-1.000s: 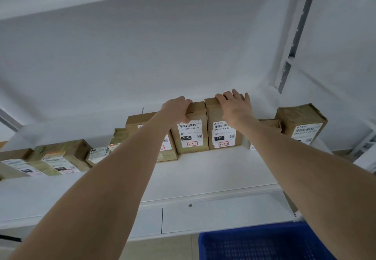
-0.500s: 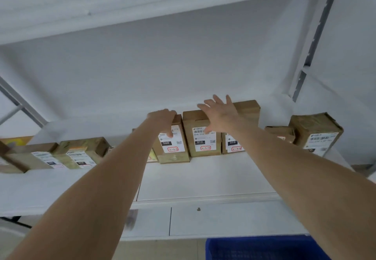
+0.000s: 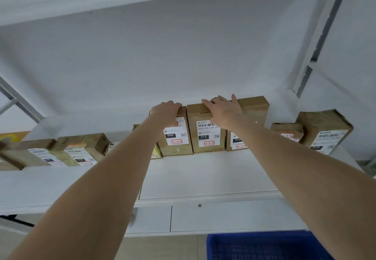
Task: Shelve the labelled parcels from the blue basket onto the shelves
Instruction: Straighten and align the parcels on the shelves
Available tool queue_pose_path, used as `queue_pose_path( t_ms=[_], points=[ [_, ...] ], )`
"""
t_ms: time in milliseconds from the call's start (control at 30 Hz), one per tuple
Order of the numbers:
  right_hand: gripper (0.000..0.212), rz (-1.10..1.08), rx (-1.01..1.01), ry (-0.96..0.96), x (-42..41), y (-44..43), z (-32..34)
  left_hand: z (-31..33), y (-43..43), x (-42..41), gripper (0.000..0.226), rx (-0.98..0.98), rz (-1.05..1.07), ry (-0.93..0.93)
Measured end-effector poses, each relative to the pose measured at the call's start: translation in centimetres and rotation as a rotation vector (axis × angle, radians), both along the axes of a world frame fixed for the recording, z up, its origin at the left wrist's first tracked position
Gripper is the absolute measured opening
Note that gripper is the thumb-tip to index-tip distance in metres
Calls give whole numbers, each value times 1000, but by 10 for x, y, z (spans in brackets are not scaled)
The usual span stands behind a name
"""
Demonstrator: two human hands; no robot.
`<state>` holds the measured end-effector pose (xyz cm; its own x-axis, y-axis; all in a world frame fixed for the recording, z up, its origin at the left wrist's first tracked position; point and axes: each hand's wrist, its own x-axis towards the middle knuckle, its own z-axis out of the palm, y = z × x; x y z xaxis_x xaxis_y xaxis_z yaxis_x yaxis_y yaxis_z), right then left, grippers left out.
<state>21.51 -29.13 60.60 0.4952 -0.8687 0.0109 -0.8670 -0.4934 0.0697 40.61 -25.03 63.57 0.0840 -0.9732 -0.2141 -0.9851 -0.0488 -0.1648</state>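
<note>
Left hand (image 3: pixel 165 110) curls tight over the 060 parcel (image 3: pixel 177 137) on the shelf (image 3: pixel 203 174) — right hand (image 3: pixel 223 111) lies flat-fingered atop the neighbouring 010 parcel (image 3: pixel 207 137).

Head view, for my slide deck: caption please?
Left hand grips the 060 parcel; right hand rests on the neighbouring 010 parcel.

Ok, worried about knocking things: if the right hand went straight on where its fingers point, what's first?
Probably the white back wall; the right hand lies atop the 3-3-7 parcel, with nothing visible beyond it. Depth is unclear.
</note>
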Motion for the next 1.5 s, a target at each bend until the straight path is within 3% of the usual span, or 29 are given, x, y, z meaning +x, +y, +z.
queue_pose_path(
  t_ms=[100, 300, 500, 633, 833, 1000, 1100, 1200, 1333, 1500],
  points=[
    [96, -18, 18, -20, -7, 4, 7, 7, 5, -6, 92, 9, -3, 49],
    [114, -125, 24, -105, -58, 17, 29, 30, 11, -62, 70, -269, -155, 192],
    [100, -355, -26, -148, -138, 27, 25, 12, 13, -160, 57, -361, -431, 154],
    [96, -448, -43, -128, -184, 29, 13, 4, -1, -197, 74, -346, -383, 145],
    [99, -356, 127, -101, -181, 27, -23, -4, -21, -227, 79, -252, -302, 83],
    [60, -345, 122, 29, -174, 18, -48, -14, -27, -228, 81, -236, -267, 0],
    [43, -337, 72, 13, -170, 8, -50, -11, -31, -222, 78, -251, -297, 20],
    [44, -307, 49, -70, -160, -3, -52, -10, -35, -217, 76, -249, -316, 56],
    [67, -339, 87, -101, -157, -2, -53, -17, -31, -211, 79, -275, -318, 137],
    [54, -354, -17, -131, -163, 12, -48, -28, -15, -205, 66, -489, -342, 98]
  ],
)
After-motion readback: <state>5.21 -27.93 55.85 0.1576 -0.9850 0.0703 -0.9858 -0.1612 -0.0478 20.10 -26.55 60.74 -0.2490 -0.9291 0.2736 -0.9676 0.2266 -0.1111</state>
